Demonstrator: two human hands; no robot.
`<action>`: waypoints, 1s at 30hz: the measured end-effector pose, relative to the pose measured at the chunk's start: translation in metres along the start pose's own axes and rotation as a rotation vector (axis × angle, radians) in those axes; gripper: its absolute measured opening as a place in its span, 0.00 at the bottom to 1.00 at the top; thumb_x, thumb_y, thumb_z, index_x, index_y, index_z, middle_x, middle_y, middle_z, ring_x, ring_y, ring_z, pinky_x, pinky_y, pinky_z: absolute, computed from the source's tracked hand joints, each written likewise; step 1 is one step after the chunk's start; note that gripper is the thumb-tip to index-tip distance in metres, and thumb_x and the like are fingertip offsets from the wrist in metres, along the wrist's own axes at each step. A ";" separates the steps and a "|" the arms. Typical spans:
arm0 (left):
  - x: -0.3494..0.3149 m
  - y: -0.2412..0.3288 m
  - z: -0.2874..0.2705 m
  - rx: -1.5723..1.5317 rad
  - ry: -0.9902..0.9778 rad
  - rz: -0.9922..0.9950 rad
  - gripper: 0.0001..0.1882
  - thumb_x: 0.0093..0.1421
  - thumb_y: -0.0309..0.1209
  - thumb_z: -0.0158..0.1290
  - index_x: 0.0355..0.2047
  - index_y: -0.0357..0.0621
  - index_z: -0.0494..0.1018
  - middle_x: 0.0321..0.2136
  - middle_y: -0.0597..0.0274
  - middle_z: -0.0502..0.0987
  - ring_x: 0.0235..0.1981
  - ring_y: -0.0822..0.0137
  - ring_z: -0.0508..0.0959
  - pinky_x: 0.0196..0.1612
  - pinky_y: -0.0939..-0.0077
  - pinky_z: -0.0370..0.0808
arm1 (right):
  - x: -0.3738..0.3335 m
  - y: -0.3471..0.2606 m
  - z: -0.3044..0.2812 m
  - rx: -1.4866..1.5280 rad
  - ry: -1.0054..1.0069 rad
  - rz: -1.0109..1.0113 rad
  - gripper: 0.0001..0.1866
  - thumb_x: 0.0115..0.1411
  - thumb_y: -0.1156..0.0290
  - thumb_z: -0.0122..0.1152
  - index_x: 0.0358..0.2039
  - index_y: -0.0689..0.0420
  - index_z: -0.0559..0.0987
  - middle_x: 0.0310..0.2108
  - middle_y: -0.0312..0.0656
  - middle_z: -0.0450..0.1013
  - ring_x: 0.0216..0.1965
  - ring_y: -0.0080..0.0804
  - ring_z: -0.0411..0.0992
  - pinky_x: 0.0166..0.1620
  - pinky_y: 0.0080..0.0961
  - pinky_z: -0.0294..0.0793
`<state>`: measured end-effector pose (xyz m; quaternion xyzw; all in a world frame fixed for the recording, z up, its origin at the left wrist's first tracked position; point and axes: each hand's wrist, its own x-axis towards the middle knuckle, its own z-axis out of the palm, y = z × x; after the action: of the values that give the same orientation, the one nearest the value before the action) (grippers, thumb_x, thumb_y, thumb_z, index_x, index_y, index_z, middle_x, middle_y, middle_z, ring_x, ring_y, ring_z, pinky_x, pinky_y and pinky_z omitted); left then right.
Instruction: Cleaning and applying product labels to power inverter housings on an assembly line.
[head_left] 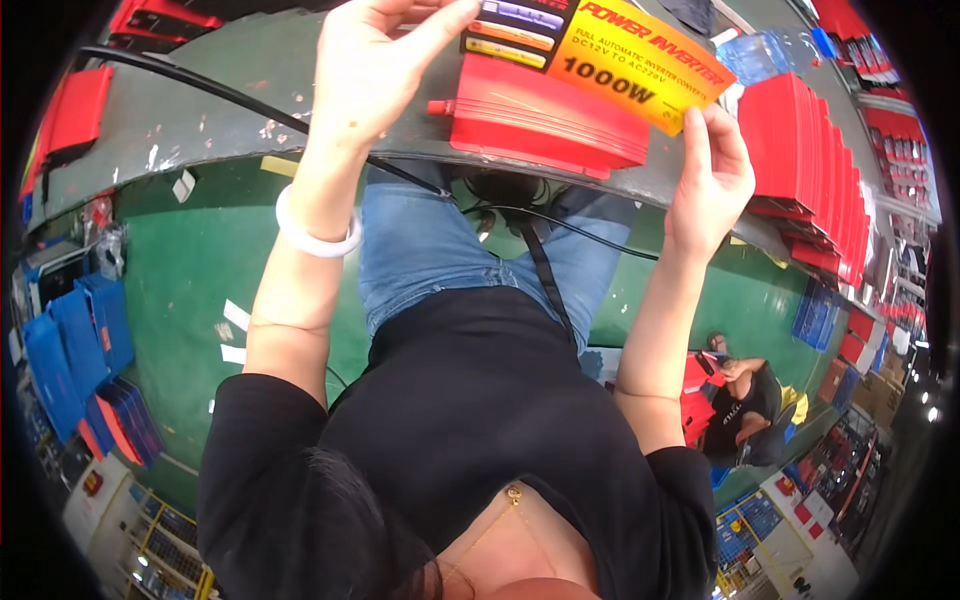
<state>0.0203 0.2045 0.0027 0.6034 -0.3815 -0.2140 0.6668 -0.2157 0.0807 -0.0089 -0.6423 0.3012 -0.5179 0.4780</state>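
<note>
Between my two hands a printed label (610,62), yellow and black with coloured stripes, is stretched out by its ends. My left hand (385,70) pinches its left end near the top edge of the view. At the lower right corner, my right hand (715,165) grips it between thumb and fingers. Below the label a red ribbed inverter case (545,125) lies on the grey workbench (230,105), near the front edge. The label hides the case's far part; I cannot tell whether the two touch.
Red cases (810,170) stand in a stacked row on the bench at right, another red case (75,115) at far left. A black cable (200,85) crosses the bench and hangs over its edge. A person (745,410) sits behind at lower right. Blue bins (80,330) stand at left.
</note>
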 end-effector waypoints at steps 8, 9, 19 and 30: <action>-0.004 -0.031 -0.008 0.064 -0.118 -0.086 0.09 0.60 0.28 0.58 0.38 0.35 0.77 0.32 0.62 0.81 0.34 0.76 0.78 0.40 0.83 0.74 | -0.011 0.010 -0.002 -0.053 0.045 0.094 0.05 0.58 0.78 0.64 0.35 0.65 0.79 0.30 0.36 0.76 0.31 0.16 0.72 0.38 0.13 0.71; -0.005 -0.037 -0.007 0.010 -0.094 -0.105 0.09 0.57 0.25 0.61 0.35 0.31 0.78 0.29 0.59 0.81 0.32 0.76 0.78 0.38 0.85 0.74 | -0.012 0.016 -0.007 -0.095 0.029 0.114 0.07 0.59 0.80 0.61 0.39 0.67 0.79 0.33 0.39 0.77 0.34 0.19 0.74 0.42 0.14 0.73; -0.006 -0.046 -0.004 0.102 -0.111 -0.098 0.10 0.57 0.27 0.61 0.36 0.32 0.78 0.29 0.59 0.81 0.32 0.76 0.79 0.38 0.83 0.76 | -0.014 0.017 -0.004 -0.073 0.028 0.168 0.11 0.59 0.79 0.62 0.43 0.69 0.78 0.33 0.41 0.77 0.34 0.20 0.74 0.41 0.15 0.75; -0.008 -0.025 0.004 0.167 -0.078 -0.161 0.08 0.56 0.26 0.60 0.33 0.32 0.78 0.26 0.61 0.81 0.28 0.77 0.78 0.36 0.83 0.76 | -0.010 0.020 -0.005 -0.078 0.057 0.189 0.11 0.59 0.80 0.62 0.42 0.69 0.78 0.33 0.41 0.77 0.33 0.20 0.75 0.40 0.15 0.75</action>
<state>0.0165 0.2037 -0.0237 0.6766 -0.3742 -0.2577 0.5795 -0.2217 0.0808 -0.0310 -0.6142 0.3939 -0.4762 0.4906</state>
